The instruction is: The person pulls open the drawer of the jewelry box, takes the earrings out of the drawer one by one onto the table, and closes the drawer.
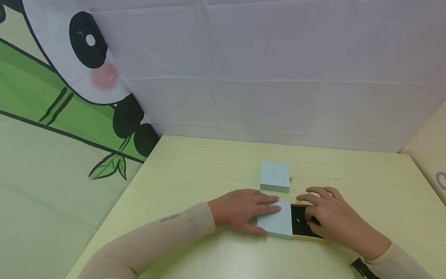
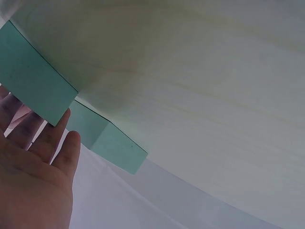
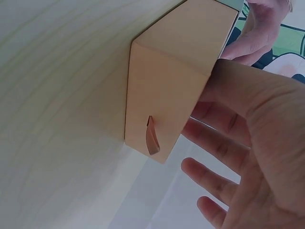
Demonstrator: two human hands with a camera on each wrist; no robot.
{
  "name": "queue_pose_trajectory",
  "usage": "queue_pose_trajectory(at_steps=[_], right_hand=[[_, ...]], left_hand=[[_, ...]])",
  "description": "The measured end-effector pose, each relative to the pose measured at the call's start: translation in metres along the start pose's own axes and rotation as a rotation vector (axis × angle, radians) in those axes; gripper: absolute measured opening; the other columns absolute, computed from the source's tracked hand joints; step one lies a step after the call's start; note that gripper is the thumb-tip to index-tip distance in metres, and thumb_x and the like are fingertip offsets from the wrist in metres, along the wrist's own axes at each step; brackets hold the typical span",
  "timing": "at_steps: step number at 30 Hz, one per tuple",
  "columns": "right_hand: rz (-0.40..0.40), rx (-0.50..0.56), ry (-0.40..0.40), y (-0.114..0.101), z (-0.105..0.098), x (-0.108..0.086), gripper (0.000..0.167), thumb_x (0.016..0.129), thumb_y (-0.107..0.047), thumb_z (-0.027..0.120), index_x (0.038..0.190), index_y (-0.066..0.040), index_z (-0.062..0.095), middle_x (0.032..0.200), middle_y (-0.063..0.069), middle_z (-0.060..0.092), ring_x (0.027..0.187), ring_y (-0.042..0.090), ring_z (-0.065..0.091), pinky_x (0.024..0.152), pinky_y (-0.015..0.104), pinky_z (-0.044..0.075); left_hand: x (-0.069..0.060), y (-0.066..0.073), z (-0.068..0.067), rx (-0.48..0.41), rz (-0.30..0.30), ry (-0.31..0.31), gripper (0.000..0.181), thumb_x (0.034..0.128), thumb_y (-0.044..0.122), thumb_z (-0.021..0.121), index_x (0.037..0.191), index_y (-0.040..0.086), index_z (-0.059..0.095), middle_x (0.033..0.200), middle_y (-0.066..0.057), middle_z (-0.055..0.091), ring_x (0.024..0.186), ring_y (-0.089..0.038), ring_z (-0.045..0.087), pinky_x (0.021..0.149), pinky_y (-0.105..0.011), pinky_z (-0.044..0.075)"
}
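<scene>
A pale blue slide-out box point(image 1: 275, 221) lies on the table, its tan drawer point(image 3: 167, 86) pulled out to the right. Black lining point(image 1: 298, 229) shows inside, with a small silvery piece point(image 1: 298, 220) on it. My left hand point(image 1: 240, 211) rests on the box's blue sleeve with straight, spread fingers. Over the drawer, my right hand point(image 1: 331, 217) reaches in with thumb and index finger bent close together. Whether they pinch anything is hidden. Its other fingers stretch out above the drawer's far side. A short brown ribbon tab point(image 3: 152, 136) hangs from the drawer's front.
Behind the open box lies a second pale blue box point(image 1: 274, 176), closed, with a small tab at its right side. Tiny golden bits point(image 1: 333, 179) lie on the table point(image 1: 209, 166) to its right. A white cloth backdrop point(image 1: 265, 77) hangs behind the table.
</scene>
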State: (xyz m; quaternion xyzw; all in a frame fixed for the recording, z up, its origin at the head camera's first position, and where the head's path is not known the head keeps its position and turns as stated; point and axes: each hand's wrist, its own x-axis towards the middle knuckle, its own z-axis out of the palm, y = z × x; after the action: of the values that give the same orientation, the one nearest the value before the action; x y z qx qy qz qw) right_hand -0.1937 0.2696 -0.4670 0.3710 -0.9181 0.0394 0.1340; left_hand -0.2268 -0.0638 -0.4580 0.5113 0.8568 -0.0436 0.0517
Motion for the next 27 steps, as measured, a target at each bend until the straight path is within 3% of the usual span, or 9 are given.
queue_pose_trajectory(at_steps=[15, 27], right_hand=[[-0.039, -0.025, 0.049, 0.0025, -0.0010, -0.0002, 0.037, 0.078, -0.014, 0.105, 0.069, -0.031, 0.073, 0.135, -0.001, 0.086, 0.135, 0.039, 0.076, 0.110, 0.064, 0.059], [-0.029, -0.034, 0.026, 0.0027, -0.0041, 0.0002, 0.038, 0.080, -0.017, 0.106, 0.070, -0.033, 0.073, 0.136, -0.002, 0.085, 0.138, 0.039, 0.075, 0.111, 0.066, 0.060]], left_hand=[[0.0015, -0.0002, -0.0018, 0.022, 0.008, -0.001, 0.080, 0.1140, 0.074, 0.063, 0.183, 0.036, 0.047, 0.191, 0.011, 0.046, 0.170, -0.015, 0.056, 0.142, -0.031, 0.045], [0.0004, 0.0011, -0.0025, 0.012, -0.006, -0.003, 0.080, 0.1135, 0.074, 0.064, 0.183, 0.038, 0.047, 0.191, 0.013, 0.045, 0.171, -0.015, 0.054, 0.142, -0.031, 0.045]])
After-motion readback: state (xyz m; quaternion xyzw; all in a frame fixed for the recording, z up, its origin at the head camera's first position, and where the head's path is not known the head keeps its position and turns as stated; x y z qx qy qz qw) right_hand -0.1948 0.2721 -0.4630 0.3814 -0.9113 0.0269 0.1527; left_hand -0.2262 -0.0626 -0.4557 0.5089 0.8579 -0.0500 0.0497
